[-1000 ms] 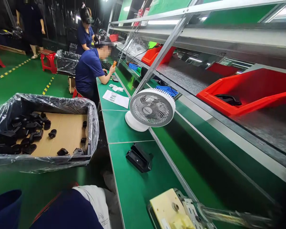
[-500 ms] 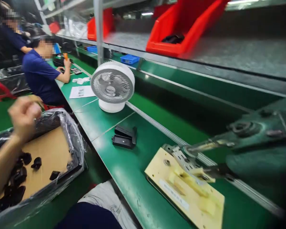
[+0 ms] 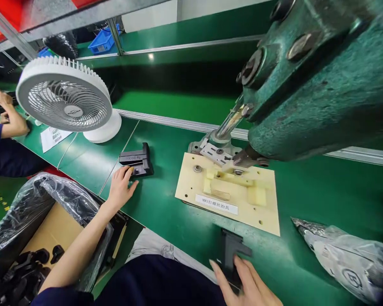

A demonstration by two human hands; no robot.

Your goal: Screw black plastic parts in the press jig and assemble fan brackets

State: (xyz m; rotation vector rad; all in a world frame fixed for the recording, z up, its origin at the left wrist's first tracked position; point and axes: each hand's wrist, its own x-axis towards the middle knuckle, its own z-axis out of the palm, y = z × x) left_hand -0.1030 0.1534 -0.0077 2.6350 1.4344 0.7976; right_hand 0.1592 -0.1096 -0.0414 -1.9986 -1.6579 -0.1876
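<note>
On the green bench, my left hand (image 3: pixel 123 187) reaches to a pair of black plastic housings (image 3: pixel 131 158) with raised lettering. Its fingertips touch the near left end of the lower one, and the thumb stands apart. Close to the front edge, my right hand (image 3: pixel 247 282) has its thumb and fingers on either side of another black plastic housing (image 3: pixel 229 248), slightly blurred. Beyond that hand sits a cream fixture board (image 3: pixel 187 182) with a white label, a recess and a metal bracket. A green machine arm (image 3: pixel 306 102) reaches down over the board.
A white fan (image 3: pixel 104 129) stands at the back left beside a printed sheet (image 3: pixel 54 138). A plastic-lined box (image 3: pixel 47 182) of black parts is below left. At right lies a clear plastic bag (image 3: pixel 347 259). A co-worker's arm (image 3: pixel 14 121) shows far left.
My view has swung right and down toward the fixture. My left hand has come from above the box to the housings. My right hand has come into view with another housing.
</note>
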